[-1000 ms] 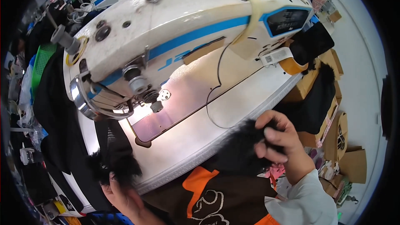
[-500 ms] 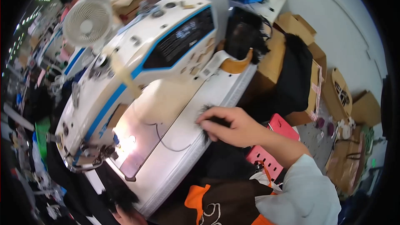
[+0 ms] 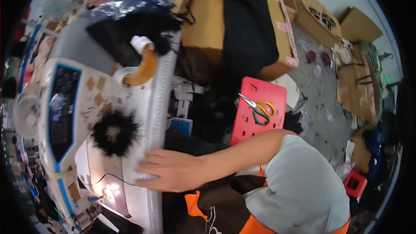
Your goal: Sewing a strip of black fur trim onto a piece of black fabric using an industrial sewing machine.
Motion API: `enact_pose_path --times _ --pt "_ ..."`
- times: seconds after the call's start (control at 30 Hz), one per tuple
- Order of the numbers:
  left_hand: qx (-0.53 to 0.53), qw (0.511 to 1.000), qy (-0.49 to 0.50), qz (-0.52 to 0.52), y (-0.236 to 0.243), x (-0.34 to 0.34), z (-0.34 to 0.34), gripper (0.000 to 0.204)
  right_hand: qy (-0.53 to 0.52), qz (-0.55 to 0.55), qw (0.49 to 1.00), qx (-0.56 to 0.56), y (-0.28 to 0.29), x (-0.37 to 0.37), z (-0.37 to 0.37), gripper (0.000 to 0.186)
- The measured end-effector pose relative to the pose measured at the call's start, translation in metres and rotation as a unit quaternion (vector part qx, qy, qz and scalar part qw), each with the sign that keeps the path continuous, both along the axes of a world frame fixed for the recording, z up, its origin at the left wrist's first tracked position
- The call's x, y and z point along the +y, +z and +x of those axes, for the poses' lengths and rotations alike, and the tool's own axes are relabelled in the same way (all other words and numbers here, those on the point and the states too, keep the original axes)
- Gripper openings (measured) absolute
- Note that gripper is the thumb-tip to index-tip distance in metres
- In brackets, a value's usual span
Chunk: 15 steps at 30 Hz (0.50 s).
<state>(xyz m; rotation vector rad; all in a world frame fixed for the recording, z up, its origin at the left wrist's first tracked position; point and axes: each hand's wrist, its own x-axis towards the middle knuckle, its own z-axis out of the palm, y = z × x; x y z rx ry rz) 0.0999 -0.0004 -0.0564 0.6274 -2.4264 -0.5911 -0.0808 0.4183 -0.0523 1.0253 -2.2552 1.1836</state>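
Observation:
My right hand [image 3: 169,171] reaches in from the right over the white sewing table [image 3: 152,125]. Its fingers are stretched out and slightly apart, with nothing in them. Just beyond it a ring of black fluffy trim [image 3: 103,141] lies on the table beside the sewing machine [image 3: 82,121], apart from my fingertips. A thin dark cord [image 3: 113,174] curves over the lit sewing bed toward my fingers. Black fabric [image 3: 130,226] lies at the lower end of the table. My left hand is out of the picture.
A red plastic stool [image 3: 243,123] carries scissors [image 3: 262,113] with yellow and green handles. Behind stands a cardboard box [image 3: 201,17] with black cloth [image 3: 249,30] draped over it. An orange-brown tape roll [image 3: 145,70] and a black fluffy bundle [image 3: 125,34] sit at the table's far end.
The view has swung to the right. My right hand has let go of the black fluffy piece, and its pinched fingers have spread. My left hand has gone out of sight.

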Motion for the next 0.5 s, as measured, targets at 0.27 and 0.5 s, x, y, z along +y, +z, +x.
enact_pose_path --times 0.27,0.5 --pt "-0.019 0.995 -0.032 0.096 0.029 0.032 -0.031 0.037 -0.451 0.127 0.846 -0.255 -0.204 0.217 0.132 0.029" --pt "0.122 0.887 -0.003 0.444 0.007 0.0 0.003 0.03 -0.37 0.114 0.844 -0.372 -0.21 0.274 0.16 0.068"
